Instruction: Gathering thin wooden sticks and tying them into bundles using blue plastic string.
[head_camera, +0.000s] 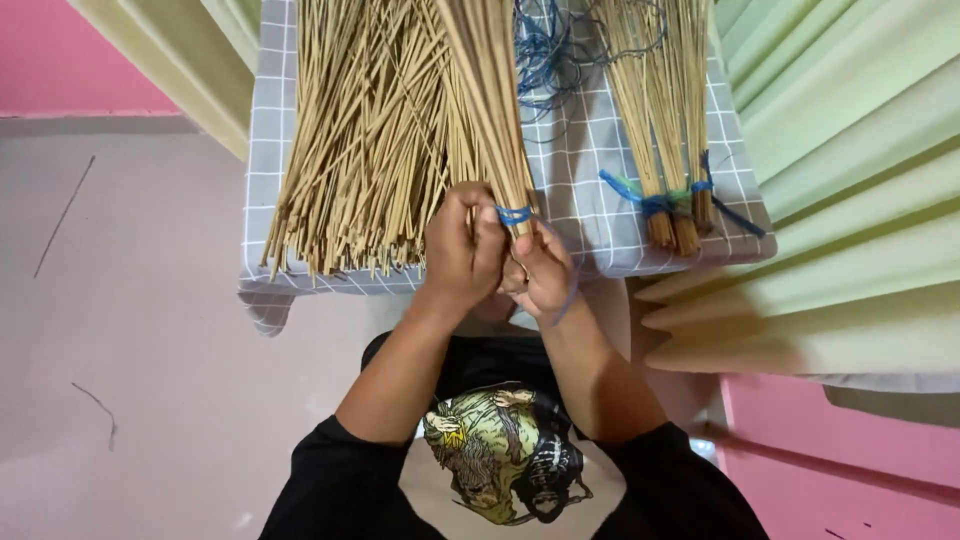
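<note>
left hand (462, 245): was closed around the lower end of a bundle of thin tan sticks (490, 100), fingers wrapped tight on the stems just beside the blue tie.
right hand (540, 275): sat just below and to the right of the left hand, touching it; fingers were curled in a narrow pinch at the base of the same bundle, with a strand of blue cord running around the hand's outer edge.
held bundle: stood at a slight tilt, stem ends toward the person, the far end running out of the top of the view.
blue tie (514, 214): was wound around the bundle near its cut end, between the 2 hands' fingertips.
loose sticks (350, 150): a wide, unbound heap lay left of the held bundle on the cushion, cut ends ragged and overhanging the near edge.
tied bundles (672, 150): lay on the right part of the cushion, well apart from the hands, bound near their cut ends with blue and green bands (660, 203).
blue cord (545, 55): a tangled coil lay between the held bundle and the tied bundles, toward the far side.
cushion (590, 215): grey with a white grid pattern; it carried all the sticks.
surroundings: pale green pleated curtain (850, 200) at right, pink wall (60, 55) at upper left, pale floor (130, 350) at left.
</note>
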